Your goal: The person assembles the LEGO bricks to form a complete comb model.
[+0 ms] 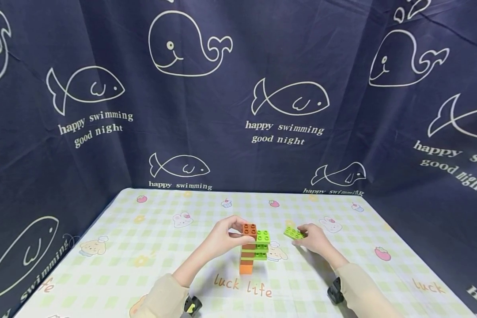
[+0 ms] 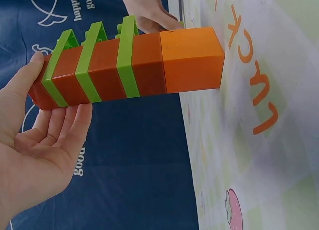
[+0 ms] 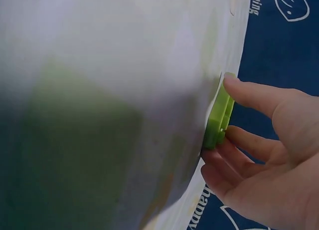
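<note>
A tower of toy building blocks stands upright on the table, an orange block at its base. Above that, reddish-brown blocks alternate with thin light-green plates that jut out to the right in the head view. My left hand grips the tower near its top, thumb on one side and fingers on the other, around the uppermost brown block. To the right of the tower, my right hand pinches a flat green studded plate low over the tabletop, thumb at one end and fingers at the other.
The table wears a pale checkered cloth with printed cartoon animals, strawberries and lettering. Dark blue curtains with white whale and fish drawings enclose its back and sides. A dark wrist device sits at the right sleeve.
</note>
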A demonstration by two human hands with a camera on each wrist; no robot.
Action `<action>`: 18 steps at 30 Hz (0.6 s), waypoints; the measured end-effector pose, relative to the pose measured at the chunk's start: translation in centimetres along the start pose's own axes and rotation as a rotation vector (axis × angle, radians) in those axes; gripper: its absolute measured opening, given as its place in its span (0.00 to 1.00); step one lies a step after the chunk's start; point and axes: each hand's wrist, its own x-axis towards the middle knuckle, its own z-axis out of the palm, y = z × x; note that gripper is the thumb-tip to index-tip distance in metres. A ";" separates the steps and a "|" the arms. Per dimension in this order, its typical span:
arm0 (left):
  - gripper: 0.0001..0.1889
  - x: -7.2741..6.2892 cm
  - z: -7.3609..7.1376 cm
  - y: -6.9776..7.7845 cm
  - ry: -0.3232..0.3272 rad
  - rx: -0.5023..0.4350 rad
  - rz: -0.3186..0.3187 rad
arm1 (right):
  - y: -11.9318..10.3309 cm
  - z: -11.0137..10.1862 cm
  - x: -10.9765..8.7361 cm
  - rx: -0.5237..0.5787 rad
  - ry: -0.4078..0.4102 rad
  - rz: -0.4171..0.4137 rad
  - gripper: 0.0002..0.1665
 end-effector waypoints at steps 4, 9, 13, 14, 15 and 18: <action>0.17 0.0 0.0 0.0 0.001 -0.001 0.000 | -0.3 0.1 -0.1 -0.013 0.000 -0.006 0.34; 0.17 0.1 0.0 0.0 0.006 -0.009 0.002 | -0.6 0.1 0.0 -0.022 0.004 -0.003 0.31; 0.17 0.1 0.0 -0.1 0.007 -0.009 0.001 | -0.6 0.1 0.0 -0.017 0.000 0.005 0.29; 0.17 0.1 0.0 -0.1 0.007 -0.009 0.001 | -0.7 0.1 0.0 -0.012 -0.001 0.007 0.28; 0.17 0.1 0.0 -0.2 0.007 -0.011 0.000 | -0.7 0.1 0.0 -0.010 -0.002 0.008 0.28; 0.18 0.1 0.1 -0.2 0.007 -0.014 -0.001 | -0.7 0.1 -0.1 -0.005 0.003 0.011 0.26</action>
